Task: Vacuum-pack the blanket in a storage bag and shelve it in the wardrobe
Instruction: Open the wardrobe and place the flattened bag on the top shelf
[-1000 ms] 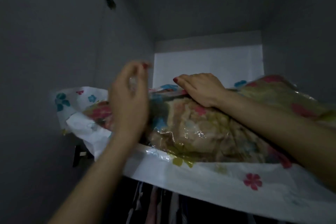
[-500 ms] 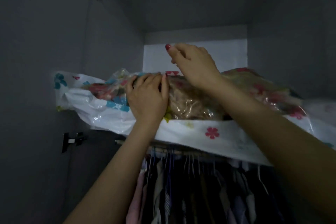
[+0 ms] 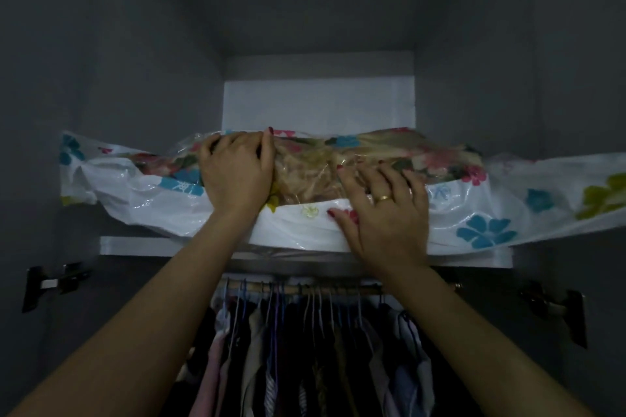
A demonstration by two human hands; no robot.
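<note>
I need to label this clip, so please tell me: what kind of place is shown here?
Most likely the inside of a bedroom wardrobe. Clothes hang on a rail under a shelf, and door hinges sit on the side walls. Both hands press a bagged blanket on the shelf.

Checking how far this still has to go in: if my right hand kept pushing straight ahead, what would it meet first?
The right hand already lies on the storage bag, so it meets the packed blanket first; behind that, probably the wardrobe's pale back panel, though depth is unclear.
</note>
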